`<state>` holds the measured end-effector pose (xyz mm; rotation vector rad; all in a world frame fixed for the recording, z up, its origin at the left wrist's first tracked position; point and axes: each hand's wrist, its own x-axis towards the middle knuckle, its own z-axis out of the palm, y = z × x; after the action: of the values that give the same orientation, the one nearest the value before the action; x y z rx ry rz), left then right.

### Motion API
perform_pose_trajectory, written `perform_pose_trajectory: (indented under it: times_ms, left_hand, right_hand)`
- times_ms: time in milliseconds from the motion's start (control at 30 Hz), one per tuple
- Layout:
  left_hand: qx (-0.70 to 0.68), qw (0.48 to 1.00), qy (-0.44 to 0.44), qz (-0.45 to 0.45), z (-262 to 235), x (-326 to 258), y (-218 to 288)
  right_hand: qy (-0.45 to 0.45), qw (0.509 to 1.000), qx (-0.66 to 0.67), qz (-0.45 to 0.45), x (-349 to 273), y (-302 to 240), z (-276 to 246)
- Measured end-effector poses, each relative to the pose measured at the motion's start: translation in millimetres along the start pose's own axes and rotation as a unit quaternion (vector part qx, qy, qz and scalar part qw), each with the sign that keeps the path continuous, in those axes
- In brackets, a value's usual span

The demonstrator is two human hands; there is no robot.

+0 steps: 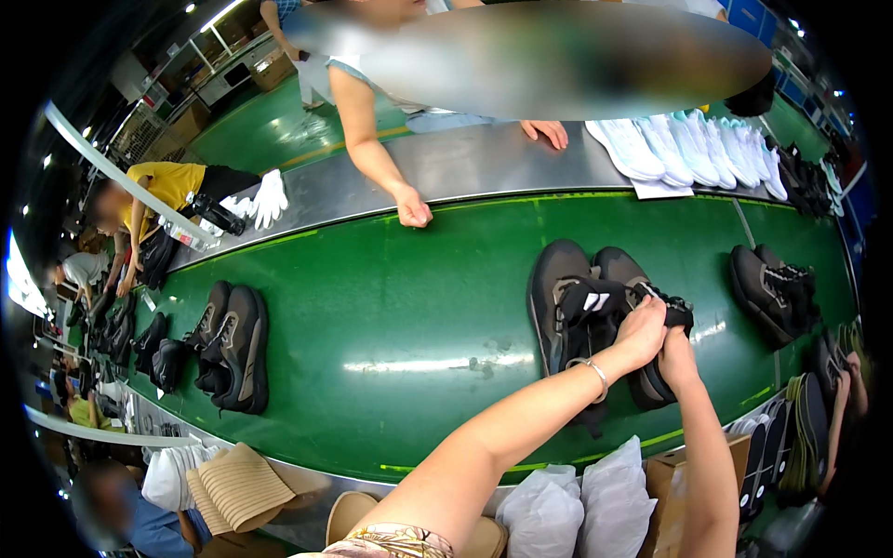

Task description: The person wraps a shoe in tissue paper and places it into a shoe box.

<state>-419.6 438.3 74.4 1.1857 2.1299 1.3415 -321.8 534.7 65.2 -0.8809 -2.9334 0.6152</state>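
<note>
A pair of dark grey and black sneakers lies right of centre on the green belt, toes pointing away from me. Both my hands are at the upper of the right-hand sneaker. My left hand, with a bracelet at its wrist, pinches the upper near the laces and tongue. Close beside it, my right hand has its fingers closed on the same shoe's collar area. The fingertips are partly hidden. Just to the left rests the other sneaker, touched by neither hand.
Other dark sneakers stand on the belt at left and right. White shoes line the far metal ledge, where a person's hand reaches over. Wrapped white bundles, a cardboard box and insoles sit along the near side.
</note>
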Motion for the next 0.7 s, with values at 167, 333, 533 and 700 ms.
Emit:
perform_pose_trajectory:
  times_ms: [167, 333, 533, 700]
  left_hand:
    - [0.026, 0.999, 0.016, 0.010, 3.1, -5.4, 4.8]
    - [0.042, 0.999, -0.011, -0.003, -10.8, -13.9, 7.8]
    - [0.070, 0.986, 0.055, 0.141, -81.8, -85.7, 52.6]
    - [0.071, 0.994, 0.079, 0.031, -200.5, -202.1, 92.5]
  right_hand:
    - [-0.008, 0.987, -0.082, 0.140, -3.3, -23.3, -2.1]
    - [-0.008, 0.986, -0.121, 0.118, -53.5, -64.9, -60.2]
    - [0.140, 0.982, 0.102, -0.074, -193.7, -84.0, -99.6]
    - [-0.008, 0.959, 0.283, -0.017, -317.6, -135.7, -67.6]
